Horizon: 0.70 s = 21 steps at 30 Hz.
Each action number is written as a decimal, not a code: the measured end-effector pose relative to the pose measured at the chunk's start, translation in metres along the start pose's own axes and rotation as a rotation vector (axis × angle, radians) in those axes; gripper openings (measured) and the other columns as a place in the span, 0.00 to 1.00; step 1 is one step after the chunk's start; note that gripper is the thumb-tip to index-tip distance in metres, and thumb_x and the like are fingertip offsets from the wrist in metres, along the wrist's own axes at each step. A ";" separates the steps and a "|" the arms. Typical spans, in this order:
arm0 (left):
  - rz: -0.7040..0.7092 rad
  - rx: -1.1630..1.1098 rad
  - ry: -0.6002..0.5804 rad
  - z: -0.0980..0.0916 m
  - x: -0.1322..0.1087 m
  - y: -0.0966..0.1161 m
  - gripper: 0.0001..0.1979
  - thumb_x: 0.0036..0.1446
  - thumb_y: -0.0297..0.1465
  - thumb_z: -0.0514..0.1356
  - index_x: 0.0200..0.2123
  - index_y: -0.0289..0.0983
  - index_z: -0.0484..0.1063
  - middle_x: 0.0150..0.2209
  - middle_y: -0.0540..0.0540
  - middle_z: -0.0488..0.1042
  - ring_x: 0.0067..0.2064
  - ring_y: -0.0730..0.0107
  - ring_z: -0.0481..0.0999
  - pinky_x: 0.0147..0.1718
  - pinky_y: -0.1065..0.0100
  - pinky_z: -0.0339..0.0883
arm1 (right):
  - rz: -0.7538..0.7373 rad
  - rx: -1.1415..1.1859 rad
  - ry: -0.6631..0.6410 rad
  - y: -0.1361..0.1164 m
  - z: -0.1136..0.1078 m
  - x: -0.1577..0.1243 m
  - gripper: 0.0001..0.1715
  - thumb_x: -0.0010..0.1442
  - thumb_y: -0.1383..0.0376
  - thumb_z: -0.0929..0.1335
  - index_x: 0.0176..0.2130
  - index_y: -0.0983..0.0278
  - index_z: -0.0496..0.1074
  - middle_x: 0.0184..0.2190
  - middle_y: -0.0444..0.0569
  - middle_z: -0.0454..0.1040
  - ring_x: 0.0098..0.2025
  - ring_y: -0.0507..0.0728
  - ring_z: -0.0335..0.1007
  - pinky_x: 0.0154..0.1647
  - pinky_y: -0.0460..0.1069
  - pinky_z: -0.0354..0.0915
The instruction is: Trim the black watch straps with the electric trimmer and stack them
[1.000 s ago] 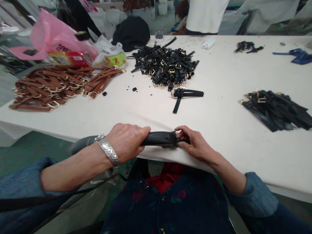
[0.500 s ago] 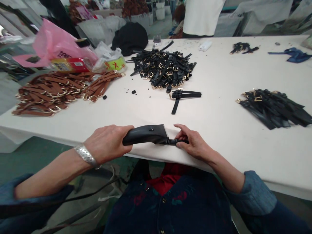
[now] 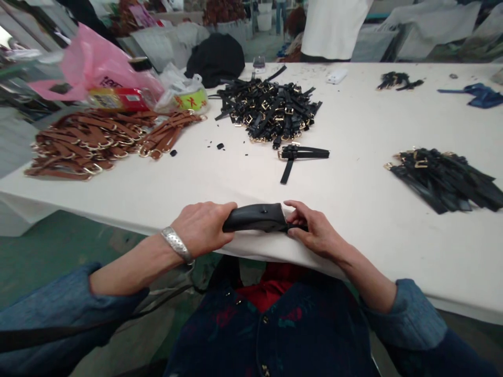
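My left hand, with a silver bracelet at the wrist, is wrapped round the rear end of a black handheld tool near the table's front edge. My right hand pinches a short black strap between thumb and fingers, right at the tool's front end. The strap is mostly hidden by the tool and fingers. Beyond the hands, a few black straps with gold buckles lie on the pale table.
A heap of black buckled straps sits mid-table, brown straps at left, more black straps at right. Behind the brown ones are a pink bag and a black cap. A person in white stands across the table.
My left hand has moved right with the black tool, whose front end is now closer to my right hand and covers more of the strap. The view has shifted slightly.
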<state>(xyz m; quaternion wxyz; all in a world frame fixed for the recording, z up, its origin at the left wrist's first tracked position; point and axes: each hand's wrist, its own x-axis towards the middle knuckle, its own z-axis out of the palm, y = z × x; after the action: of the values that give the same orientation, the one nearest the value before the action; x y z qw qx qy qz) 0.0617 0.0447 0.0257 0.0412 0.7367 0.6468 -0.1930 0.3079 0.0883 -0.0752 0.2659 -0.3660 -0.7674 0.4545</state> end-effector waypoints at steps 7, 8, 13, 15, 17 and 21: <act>-0.082 -0.045 -0.028 0.011 -0.020 -0.038 0.18 0.47 0.40 0.53 0.41 0.44 0.71 0.28 0.44 0.76 0.31 0.55 0.75 0.27 0.64 0.59 | 0.005 -0.081 -0.008 -0.006 -0.001 -0.001 0.25 0.50 0.72 0.67 0.49 0.61 0.66 0.35 0.45 0.72 0.36 0.52 0.66 0.42 0.50 0.63; -0.069 -0.025 -0.047 0.011 -0.023 -0.038 0.17 0.46 0.40 0.53 0.40 0.44 0.71 0.28 0.44 0.76 0.31 0.54 0.75 0.27 0.63 0.58 | 0.006 -0.086 -0.004 -0.006 -0.001 -0.001 0.24 0.50 0.72 0.67 0.48 0.61 0.67 0.35 0.45 0.72 0.36 0.52 0.67 0.42 0.50 0.63; -0.025 0.012 -0.070 0.010 -0.017 -0.027 0.15 0.47 0.39 0.53 0.38 0.43 0.71 0.29 0.44 0.76 0.31 0.56 0.75 0.27 0.64 0.59 | -0.012 -0.067 0.001 -0.005 0.000 -0.001 0.21 0.50 0.72 0.67 0.46 0.61 0.68 0.35 0.44 0.72 0.37 0.52 0.68 0.41 0.49 0.63; -0.015 0.003 -0.049 0.011 -0.010 -0.020 0.16 0.47 0.39 0.53 0.39 0.42 0.71 0.29 0.44 0.76 0.31 0.59 0.75 0.27 0.65 0.59 | -0.004 -0.071 0.008 -0.004 0.000 -0.001 0.21 0.50 0.72 0.67 0.45 0.61 0.68 0.34 0.44 0.72 0.37 0.52 0.68 0.41 0.49 0.63; -0.009 -0.025 -0.017 0.012 -0.004 -0.016 0.18 0.47 0.39 0.53 0.41 0.41 0.71 0.29 0.44 0.77 0.31 0.61 0.74 0.28 0.66 0.60 | 0.009 -0.083 0.016 -0.003 0.001 -0.001 0.21 0.50 0.71 0.67 0.45 0.61 0.68 0.34 0.44 0.72 0.37 0.52 0.68 0.41 0.49 0.63; -0.029 -0.093 0.008 0.015 -0.001 -0.019 0.18 0.46 0.38 0.54 0.41 0.41 0.71 0.30 0.45 0.77 0.30 0.62 0.74 0.27 0.67 0.60 | -0.009 -0.078 0.011 -0.003 0.001 -0.002 0.20 0.51 0.71 0.67 0.45 0.61 0.68 0.34 0.44 0.72 0.37 0.52 0.68 0.41 0.49 0.63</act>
<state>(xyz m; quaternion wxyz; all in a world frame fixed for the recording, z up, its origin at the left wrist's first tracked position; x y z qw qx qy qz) 0.0398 0.0422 0.0160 0.0701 0.7251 0.6660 -0.1603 0.3072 0.0848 -0.0731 0.2577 -0.3749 -0.7846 0.4212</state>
